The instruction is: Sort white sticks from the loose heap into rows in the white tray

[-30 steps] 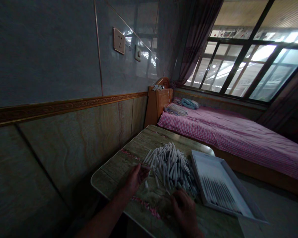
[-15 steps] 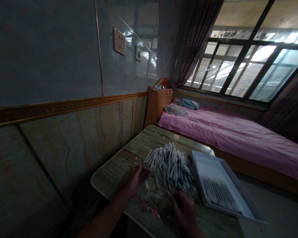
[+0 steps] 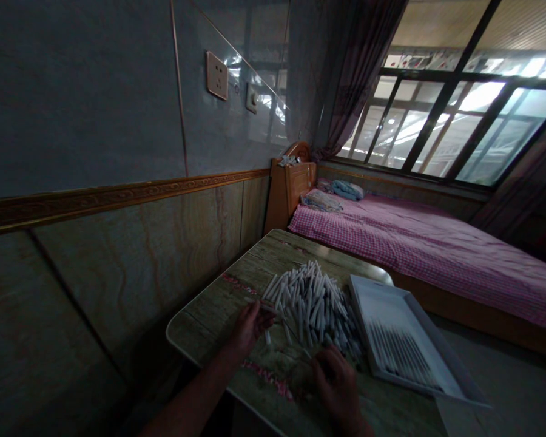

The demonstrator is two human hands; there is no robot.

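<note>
Bedroom counter: beside the pile, left hand pinches a stick, probably light and brittle; right hand, grip unclear.

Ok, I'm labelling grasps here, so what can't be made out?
Head view only:
Left hand: whether it pinches a stick from the pile of white sticks; too dark and small.
Right hand: its back hides the fingers and anything under them.
Tray: rows inside blurred, uncountable.
Table: near edge cut off by the picture's bottom edge.
</note>
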